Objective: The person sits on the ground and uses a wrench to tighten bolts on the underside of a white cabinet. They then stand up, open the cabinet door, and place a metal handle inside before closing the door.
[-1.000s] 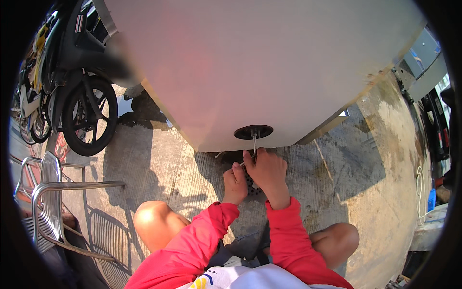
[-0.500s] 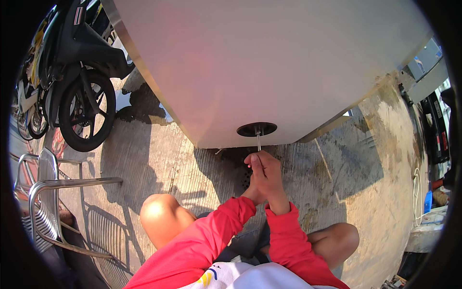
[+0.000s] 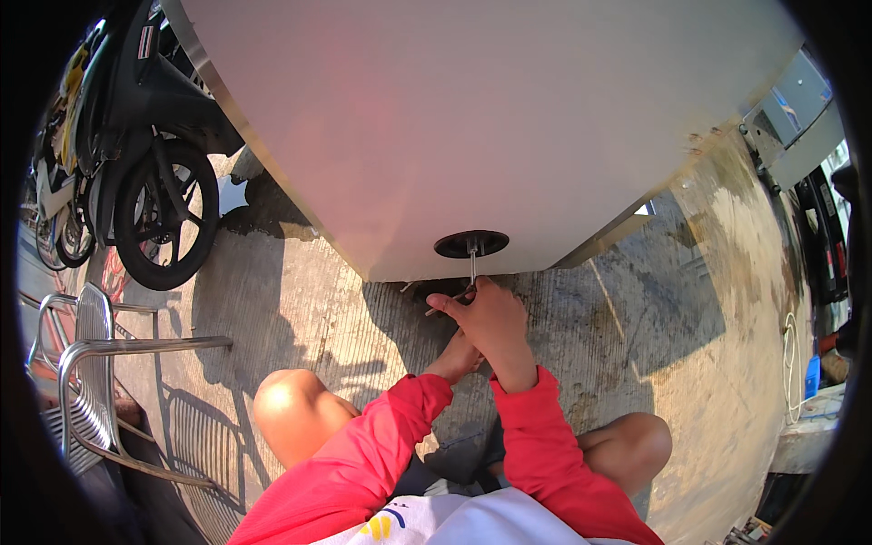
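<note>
A large pale panel [image 3: 381,145] fills the upper view, with a round black fitting [image 3: 454,243] near its lower edge. A slim metal rod tool [image 3: 473,265] reaches from that fitting down to my right hand [image 3: 498,325]. What looks like a crosswise handle shows by its fingers, which are closed round it with the thumb stretched leftward. My left hand [image 3: 456,357] is just below, partly covered by the right one. Its fingers are hidden, so whether it touches the tool does not show.
A black motorbike [image 3: 168,213] stands at left, above a metal chair [image 3: 91,345]. My bent knees [image 3: 300,409] flank my arms over ridged concrete [image 3: 254,282]. At the right edge lie a pale looped cable [image 3: 793,363] and a blue object [image 3: 811,377].
My right hand has turned and opened its grip somewhat, its thumb now pointing left. The left hand has dropped lower and leftward. The panel appears shifted slightly left.
</note>
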`<action>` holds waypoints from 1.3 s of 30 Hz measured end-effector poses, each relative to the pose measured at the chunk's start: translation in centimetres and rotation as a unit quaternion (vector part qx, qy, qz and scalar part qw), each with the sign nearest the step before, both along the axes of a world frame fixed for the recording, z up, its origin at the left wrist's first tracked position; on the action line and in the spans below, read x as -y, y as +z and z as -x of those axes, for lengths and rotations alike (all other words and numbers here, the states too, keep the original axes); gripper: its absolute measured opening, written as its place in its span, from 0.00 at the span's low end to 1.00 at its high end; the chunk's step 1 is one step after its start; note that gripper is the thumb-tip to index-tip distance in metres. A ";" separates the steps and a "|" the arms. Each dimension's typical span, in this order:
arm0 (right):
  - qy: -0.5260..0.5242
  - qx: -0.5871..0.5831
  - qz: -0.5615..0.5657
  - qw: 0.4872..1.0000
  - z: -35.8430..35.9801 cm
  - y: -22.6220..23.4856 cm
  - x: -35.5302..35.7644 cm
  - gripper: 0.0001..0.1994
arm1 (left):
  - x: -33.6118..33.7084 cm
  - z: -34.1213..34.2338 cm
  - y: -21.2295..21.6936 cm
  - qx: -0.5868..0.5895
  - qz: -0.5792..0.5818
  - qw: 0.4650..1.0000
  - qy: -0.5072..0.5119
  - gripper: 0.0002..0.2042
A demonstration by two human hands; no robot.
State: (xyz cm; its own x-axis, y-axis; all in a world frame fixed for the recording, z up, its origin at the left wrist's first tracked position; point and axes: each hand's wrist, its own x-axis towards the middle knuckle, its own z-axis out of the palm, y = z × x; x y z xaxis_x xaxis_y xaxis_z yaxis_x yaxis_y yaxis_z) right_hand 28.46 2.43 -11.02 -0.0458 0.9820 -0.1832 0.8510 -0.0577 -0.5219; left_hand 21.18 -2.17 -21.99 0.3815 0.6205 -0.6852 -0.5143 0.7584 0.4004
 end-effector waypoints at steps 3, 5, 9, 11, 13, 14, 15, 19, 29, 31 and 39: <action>0.009 0.069 -0.042 0.997 0.1 -0.6 0.1 0.36 | 0.9 2.2 -0.3 -0.086 -0.066 0.987 0.118 0.27; 0.001 0.090 -0.050 0.995 0.3 -0.4 -0.1 0.33 | 1.0 3.1 -0.7 -0.086 -0.132 0.968 0.194 0.29; -0.003 0.130 -0.024 0.991 0.8 -0.5 -0.3 0.25 | -0.7 0.4 2.1 -0.193 -0.156 0.951 0.187 0.29; 0.007 0.149 -0.028 0.988 1.0 -0.1 -0.1 0.22 | -2.4 -1.9 3.5 -0.059 -0.060 0.951 0.298 0.29; 0.024 0.161 -0.036 0.986 1.0 0.4 -0.1 0.19 | -3.5 -3.1 4.1 0.074 0.041 0.914 0.396 0.29; 0.038 0.164 -0.040 0.985 0.8 1.0 -0.1 0.18 | -3.2 -2.7 2.9 0.142 0.008 0.927 0.347 0.25; 0.054 0.169 -0.043 0.983 0.6 1.5 0.1 0.16 | -2.7 -2.4 1.1 0.211 -0.024 0.931 0.297 0.23; 0.050 0.153 -0.083 0.983 0.3 2.8 0.2 0.15 | -2.4 -3.1 1.8 0.422 -0.090 0.879 0.203 0.23; -0.141 -0.376 -0.040 0.915 -1.8 -0.9 0.6 0.15 | -2.9 -3.6 -2.8 0.592 0.015 0.805 0.033 0.26; -0.109 -0.445 -0.003 0.889 -3.4 -4.1 0.6 0.21 | -2.8 -3.3 -3.5 0.510 0.012 0.860 0.004 0.27; -0.107 -0.470 -0.030 0.876 -3.0 -8.7 1.7 0.27 | -2.7 -1.6 -4.4 -0.357 -0.279 0.888 -0.076 0.33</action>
State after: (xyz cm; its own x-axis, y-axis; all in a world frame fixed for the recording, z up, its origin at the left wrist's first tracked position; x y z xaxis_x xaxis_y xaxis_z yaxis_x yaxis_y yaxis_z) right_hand 31.51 0.71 -19.68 0.0373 0.9931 -0.1115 0.0173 -0.1122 -0.9935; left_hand 22.79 0.54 -26.43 0.0818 0.9179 -0.3883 0.1135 0.3785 0.9186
